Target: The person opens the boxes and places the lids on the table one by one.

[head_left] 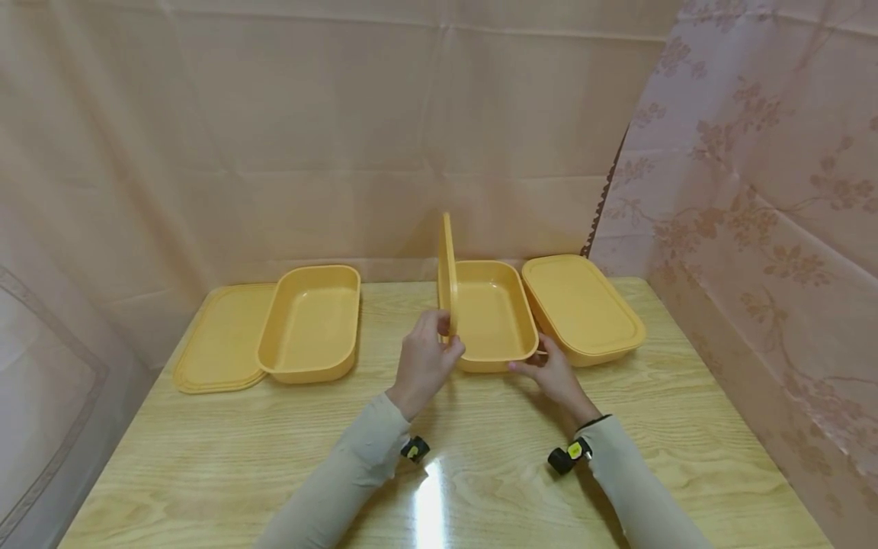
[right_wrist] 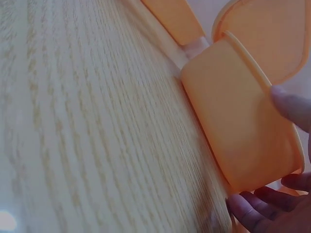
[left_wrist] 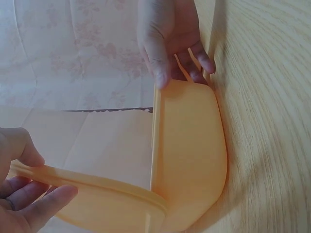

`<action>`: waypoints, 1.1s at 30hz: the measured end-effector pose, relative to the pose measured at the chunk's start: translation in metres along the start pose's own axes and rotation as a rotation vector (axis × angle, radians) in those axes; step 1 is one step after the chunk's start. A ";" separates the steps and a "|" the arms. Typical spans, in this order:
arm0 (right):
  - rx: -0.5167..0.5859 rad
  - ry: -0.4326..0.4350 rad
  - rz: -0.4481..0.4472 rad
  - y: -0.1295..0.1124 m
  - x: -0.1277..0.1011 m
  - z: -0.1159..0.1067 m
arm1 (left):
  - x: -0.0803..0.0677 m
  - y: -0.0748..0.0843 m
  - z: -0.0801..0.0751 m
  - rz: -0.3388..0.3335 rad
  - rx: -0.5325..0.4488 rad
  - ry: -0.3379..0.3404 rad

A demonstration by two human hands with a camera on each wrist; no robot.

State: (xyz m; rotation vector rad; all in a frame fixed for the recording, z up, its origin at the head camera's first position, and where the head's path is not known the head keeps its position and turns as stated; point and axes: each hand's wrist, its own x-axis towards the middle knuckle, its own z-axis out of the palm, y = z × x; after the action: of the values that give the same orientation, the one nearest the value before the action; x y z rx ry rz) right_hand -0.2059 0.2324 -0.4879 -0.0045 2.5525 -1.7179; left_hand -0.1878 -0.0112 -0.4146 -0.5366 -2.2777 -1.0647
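An open yellow box [head_left: 495, 314] [left_wrist: 192, 145] [right_wrist: 238, 126] sits at the middle of the wooden table [head_left: 439, 473]. My left hand [head_left: 427, 360] [left_wrist: 22, 189] pinches a yellow lid [head_left: 447, 274] [left_wrist: 92, 187], standing on edge at the box's left rim. My right hand [head_left: 552, 372] [left_wrist: 167, 36] [right_wrist: 277, 194] holds the box's near right corner, thumb on the rim and fingers against the wall. A closed yellow box [head_left: 581, 306] lies just right of it, touching or nearly so.
At the left stand another open yellow box [head_left: 312, 322] and a flat lid [head_left: 222, 339] partly beneath it. Pink curtains [head_left: 754, 191] close the back and right side. Bare tabletop stretches in front of the boxes.
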 end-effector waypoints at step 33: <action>0.021 0.018 0.038 -0.005 0.000 0.001 | -0.008 -0.011 -0.006 -0.151 -0.189 0.082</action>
State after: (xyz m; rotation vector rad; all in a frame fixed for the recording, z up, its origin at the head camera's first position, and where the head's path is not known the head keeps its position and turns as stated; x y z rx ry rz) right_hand -0.2056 0.2294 -0.4834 0.0600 2.5301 -1.7390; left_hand -0.1862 -0.0233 -0.4227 -0.3918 -2.1866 -1.3600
